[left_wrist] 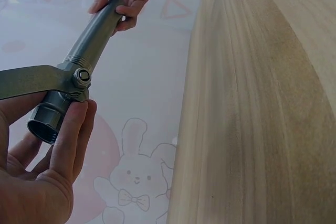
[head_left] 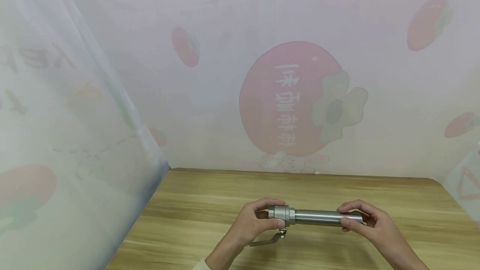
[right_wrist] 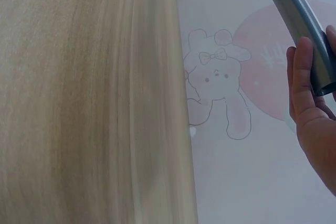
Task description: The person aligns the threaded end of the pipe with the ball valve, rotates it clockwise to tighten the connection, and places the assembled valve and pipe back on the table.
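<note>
The far side is being closed off by a pale printed backdrop (head_left: 210, 116), and the left side by a hanging sheet (head_left: 86, 145); neither is being touched, and no hindrance is being offered by them. Next in size, a wood-grain table (head_left: 187, 203) is being left beneath the work, which is apparently being held just above its surface. A steel pipe (head_left: 316, 216) is being held nearly level over the tabletop, between the two hands, its left end being met by a ball valve. The step in hand is judged to be the joining or parting of the two by thread; which way is not being shown. The pipe is being gripped near its free end by the right hand (head_left: 375, 224), thumb and fingers being wrapped about it. The valve (head_left: 281, 216) is being pinched across its body by the left hand (head_left: 249, 222), between thumb and fingers. For the next move, a steady valve and a turn of the pipe along one shared axis are seemingly being called for. Room is being taken near the left hand by the lever (head_left: 264, 243), which could be caught if the valve is turned. Smallest, a nut (left_wrist: 82, 77) is being seen on its stem, and ridges of thread (left_wrist: 77, 60) are being left bare at the joint.
</note>
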The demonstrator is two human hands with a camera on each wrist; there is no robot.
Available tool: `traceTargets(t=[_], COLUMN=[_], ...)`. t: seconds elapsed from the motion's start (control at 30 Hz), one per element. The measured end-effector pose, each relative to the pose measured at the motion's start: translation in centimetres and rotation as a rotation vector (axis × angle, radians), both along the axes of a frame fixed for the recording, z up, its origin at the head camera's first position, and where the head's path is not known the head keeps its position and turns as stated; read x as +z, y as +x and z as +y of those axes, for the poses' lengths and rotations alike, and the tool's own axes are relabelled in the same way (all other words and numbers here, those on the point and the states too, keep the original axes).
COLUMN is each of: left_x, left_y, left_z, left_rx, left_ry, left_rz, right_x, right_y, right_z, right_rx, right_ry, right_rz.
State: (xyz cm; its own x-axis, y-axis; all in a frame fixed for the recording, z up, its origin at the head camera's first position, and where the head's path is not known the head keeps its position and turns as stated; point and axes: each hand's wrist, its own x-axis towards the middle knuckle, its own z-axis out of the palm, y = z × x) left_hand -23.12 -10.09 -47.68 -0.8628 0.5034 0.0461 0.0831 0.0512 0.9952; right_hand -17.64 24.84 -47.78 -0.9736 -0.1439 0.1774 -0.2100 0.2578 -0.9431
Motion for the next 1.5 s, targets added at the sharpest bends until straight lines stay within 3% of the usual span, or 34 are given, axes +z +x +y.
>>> traceTargets(t=[0.17,0.43,1.5], left_x=[0.03,0.07,0.21], left_y=[-0.05,-0.1,-0.12], left_z=[-0.01,-0.06,-0.1], left_rx=[0.001,0.011,0.005], left_ry=[0.004,0.006,0.001], left_rz=[-0.006,-0.008,-0.003], right_x=[-0.21,-0.25,-0.19], right_y=[-0.06,-0.15,0.0], right_z=[0.21,0.33,0.38], right_rx=[0.04,0.092,0.035], right_ry=[0.014,0.012,0.03], right_rz=[0.055,0.043,-0.002])
